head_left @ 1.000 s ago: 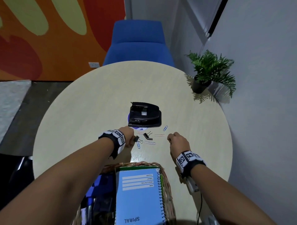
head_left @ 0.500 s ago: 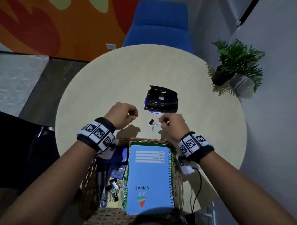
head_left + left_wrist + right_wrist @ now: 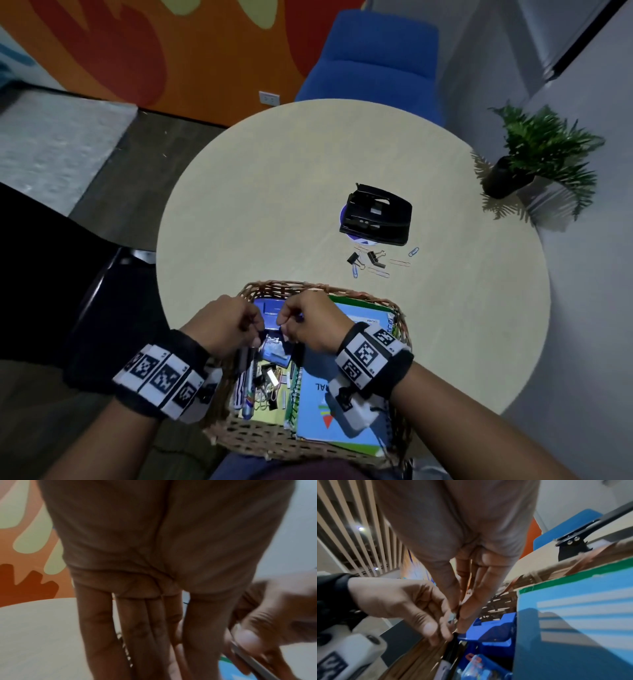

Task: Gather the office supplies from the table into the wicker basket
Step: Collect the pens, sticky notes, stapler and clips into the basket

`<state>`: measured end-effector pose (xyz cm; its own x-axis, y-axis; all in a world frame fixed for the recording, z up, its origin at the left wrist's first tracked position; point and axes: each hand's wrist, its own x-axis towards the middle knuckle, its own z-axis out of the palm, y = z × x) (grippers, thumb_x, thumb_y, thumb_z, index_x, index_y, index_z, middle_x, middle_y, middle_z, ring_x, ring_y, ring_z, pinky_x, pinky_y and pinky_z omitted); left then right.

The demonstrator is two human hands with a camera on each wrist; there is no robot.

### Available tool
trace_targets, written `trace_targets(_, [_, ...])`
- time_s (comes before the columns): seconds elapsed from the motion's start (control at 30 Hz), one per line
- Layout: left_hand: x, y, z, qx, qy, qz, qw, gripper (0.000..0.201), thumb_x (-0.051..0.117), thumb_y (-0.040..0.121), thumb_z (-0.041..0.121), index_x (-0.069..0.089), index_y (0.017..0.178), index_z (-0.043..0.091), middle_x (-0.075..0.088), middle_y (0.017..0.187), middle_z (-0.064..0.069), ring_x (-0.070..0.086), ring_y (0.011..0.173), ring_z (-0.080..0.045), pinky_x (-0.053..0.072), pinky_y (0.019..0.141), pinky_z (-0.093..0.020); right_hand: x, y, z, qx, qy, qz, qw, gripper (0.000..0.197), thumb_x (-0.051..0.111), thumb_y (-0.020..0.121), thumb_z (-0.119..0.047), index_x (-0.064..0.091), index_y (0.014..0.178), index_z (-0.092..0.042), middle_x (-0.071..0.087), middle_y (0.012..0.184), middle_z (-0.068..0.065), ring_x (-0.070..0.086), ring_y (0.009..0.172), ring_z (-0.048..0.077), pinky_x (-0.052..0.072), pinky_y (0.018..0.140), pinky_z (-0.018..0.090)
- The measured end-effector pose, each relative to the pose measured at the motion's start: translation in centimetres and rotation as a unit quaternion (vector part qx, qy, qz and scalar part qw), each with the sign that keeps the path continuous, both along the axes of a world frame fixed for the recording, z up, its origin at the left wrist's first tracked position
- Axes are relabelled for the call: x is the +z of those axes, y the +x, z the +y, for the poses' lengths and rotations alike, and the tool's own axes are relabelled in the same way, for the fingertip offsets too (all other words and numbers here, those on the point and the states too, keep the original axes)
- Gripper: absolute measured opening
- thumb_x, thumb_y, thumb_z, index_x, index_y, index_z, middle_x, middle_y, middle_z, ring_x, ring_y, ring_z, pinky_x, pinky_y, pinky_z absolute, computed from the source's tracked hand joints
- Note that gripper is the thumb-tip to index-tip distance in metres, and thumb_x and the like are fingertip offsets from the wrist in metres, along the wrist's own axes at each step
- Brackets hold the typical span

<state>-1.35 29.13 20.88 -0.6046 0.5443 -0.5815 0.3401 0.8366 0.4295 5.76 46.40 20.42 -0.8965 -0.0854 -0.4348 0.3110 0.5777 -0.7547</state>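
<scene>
A round pale wooden table (image 3: 274, 192) stands before an orange-patterned wall (image 3: 137, 44) and a blue upholstered chair (image 3: 373, 61). Over the brown woven wicker basket (image 3: 308, 442), the left hand (image 3: 222, 325) and right hand (image 3: 308, 325) pinch fingertips together; what they hold I cannot tell.

both forearms reach forward side by side, each wrist wrapped in a black band with checkered markers. the left hand (image 3: 227, 325) and the right hand (image 3: 310, 323) sit knuckles up, close together, fingertips nearly meeting. left fingers (image 3: 150, 628) run long and together, pointing down, the thumb alongside them. right fingers (image 3: 477, 588) also point down, thumb tip pressed to the forefinger tip in a pinch; something thin may sit between them, but blur hides it. left thumb and forefinger curl toward that same spot.
</scene>
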Motion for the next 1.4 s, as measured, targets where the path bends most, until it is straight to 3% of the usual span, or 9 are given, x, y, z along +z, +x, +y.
trace_targets(0.23, [1.4,-1.7,1.2,0.023,0.038,0.074,0.996,0.007,0.064,0.082,0.023,0.069,0.082,0.027,0.074,0.082,0.005,0.067,0.081,-0.016,0.051,0.077,-0.03,-0.1,1.0,-0.4,0.074,0.043,-0.033,0.996,0.02,0.059,0.087,-0.007,0.071,0.103,-0.011,0.075,0.098,0.01,0.067,0.086,0.02,0.052,0.085,0.03])
trace_targets(0.37, [2.5,-2.2,5.0,-0.003,0.059,0.093,0.994,0.012,0.062,0.084,0.034,0.068,0.092,0.027,0.072,0.093,0.003,0.064,0.09,-0.02,0.052,0.082,-0.037,-0.1,0.3,4.3,-0.082,0.082,0.024,0.993,0.013,0.063,0.086,-0.017,0.072,0.094,-0.02,0.075,0.091,0.004,0.069,0.081,0.02,0.056,0.083,0.036])
trace_targets(0.57, [0.6,-5.0,15.7,-0.066,0.034,0.094,0.993,0.022,0.064,0.085,0.031,0.067,0.099,0.015,0.069,0.105,-0.007,0.063,0.097,-0.026,0.051,0.084,-0.035,-2.7,-0.8,16.1,-0.255,0.232,0.028,0.938,0.017,0.062,0.085,-0.015,0.07,0.099,-0.02,0.073,0.102,0.007,0.067,0.094,0.027,0.054,0.085,0.036])
trace_targets(0.67, [-1.2,-6.6,20.9,-0.104,-0.038,0.086,0.99,0.023,0.064,0.085,0.025,0.068,0.098,0.007,0.068,0.1,-0.015,0.063,0.094,-0.033,0.049,0.08,-0.035,-5.1,-1.5,18.7,-0.19,0.235,-0.01,0.953,0.034,0.061,0.087,-0.011,0.063,0.12,-0.019,0.065,0.123,0.01,0.062,0.111,0.03,0.051,0.095,0.039])
trace_targets(0.8, [-5.2,-8.8,24.7,-0.138,-0.144,0.088,0.976,0.027,0.068,0.078,0.031,0.055,0.065,0.012,0.053,0.062,-0.005,0.052,0.058,-0.026,0.054,0.066,-0.037,-6.7,-3.0,18.6,-0.046,0.261,0.031,0.964,0.047,0.059,0.084,-0.003,0.057,0.128,-0.018,0.054,0.133,0.008,0.055,0.117,0.03,0.046,0.098,0.04])
trace_targets(0.97, [-12.2,-11.3,28.0,-0.184,-0.229,0.048,0.955,0.033,0.084,0.049,0.035,0.056,0.064,0.026,0.065,0.081,-0.005,0.066,0.075,-0.029,0.057,0.076,-0.047,-8.7,-4.2,18.5,0.03,0.33,0.063,0.941,0.026,0.061,0.078,-0.002,0.064,0.099,-0.018,0.059,0.106,0.005,0.06,0.094,0.031,0.053,0.072,0.038])
trace_targets(1.13, [-7.9,-9.3,28.1,-0.235,-0.233,0.055,0.942,0.033,0.088,0.038,0.025,0.064,0.061,0.022,0.066,0.08,-0.002,0.065,0.074,-0.027,0.059,0.074,-0.049,-9.1,-3.7,18.7,0.01,0.336,0.078,0.939,0.029,0.058,0.082,-0.005,0.057,0.107,-0.019,0.058,0.107,0.007,0.06,0.093,0.033,0.042,0.065,0.034])
trace_targets(1.27, [-6.4,-8.3,28.0,-0.263,-0.215,0.086,0.937,0.035,0.086,0.056,0.021,0.072,0.087,0.014,0.072,0.088,-0.005,0.068,0.085,-0.024,0.059,0.079,-0.04,-8.8,-3.8,18.5,0.002,0.33,0.062,0.942,0.044,0.058,0.081,-0.004,0.05,0.117,-0.027,0.057,0.108,0.007,0.061,0.095,0.032,0.042,0.067,0.035])
trace_targets(1.4, [-5.9,-8.7,27.5,-0.227,-0.171,0.142,0.948,0.023,0.079,0.068,0.024,0.064,0.081,0.013,0.066,0.08,-0.008,0.069,0.083,-0.027,0.057,0.068,-0.034,-8.6,-4.0,18.3,-0.019,0.324,0.038,0.945,0.043,0.06,0.079,-0.003,0.052,0.114,-0.028,0.056,0.109,0.006,0.06,0.095,0.03,0.047,0.074,0.037])
